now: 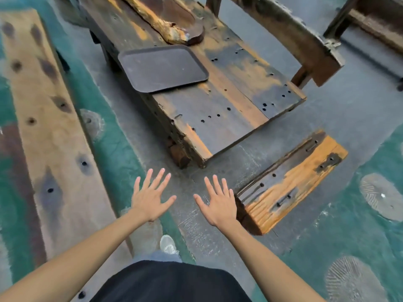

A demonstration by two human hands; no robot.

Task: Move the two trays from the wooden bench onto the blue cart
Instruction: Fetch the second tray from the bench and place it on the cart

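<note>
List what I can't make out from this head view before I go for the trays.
- Second tray: only one dark tray shows on the wooden bench; another may lie past the top edge.
- Blue cart: nowhere in the frame.
- Far end of the bench: cut off by the top edge.
- Tray's near-left corner overhangs the bench edge; its underside is hidden.
- Left hand and right hand: open, empty, fully visible.

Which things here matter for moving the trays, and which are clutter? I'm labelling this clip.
For the job:
dark tray
wooden bench
left hand
right hand

Just lying about:
long plank
short wood block
bark slab
</note>
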